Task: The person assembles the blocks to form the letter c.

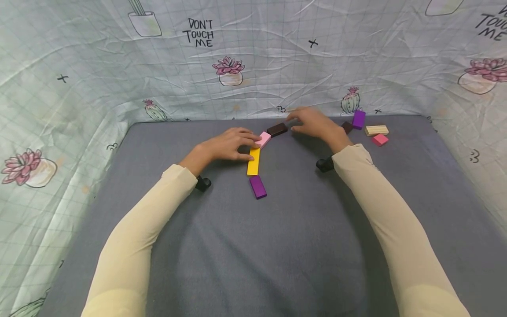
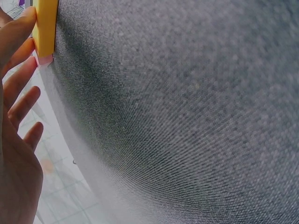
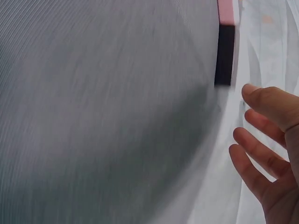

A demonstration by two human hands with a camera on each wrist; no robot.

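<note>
My left hand (image 1: 233, 144) rests at a yellow block (image 1: 253, 164) and a pink block (image 1: 264, 139), its fingertips touching them from the left. In the left wrist view, the thumb and a finger lie along one side of the yellow block (image 2: 45, 28), and the other fingers are spread. A purple block (image 1: 258, 187) lies at the yellow block's near end. Beyond the pink block is a dark brown block (image 1: 277, 129), continuing the curved row. My right hand (image 1: 314, 123) hovers just right of it, fingers apart and holding nothing; a gap shows in the right wrist view.
At the back right lie another purple block (image 1: 358, 119), a striped light wood block (image 1: 376, 130), a red-pink block (image 1: 380, 139) and a dark brown block (image 1: 347, 127) partly hidden by the right wrist. A patterned cloth (image 1: 269, 79) rises behind the grey surface (image 1: 277, 255).
</note>
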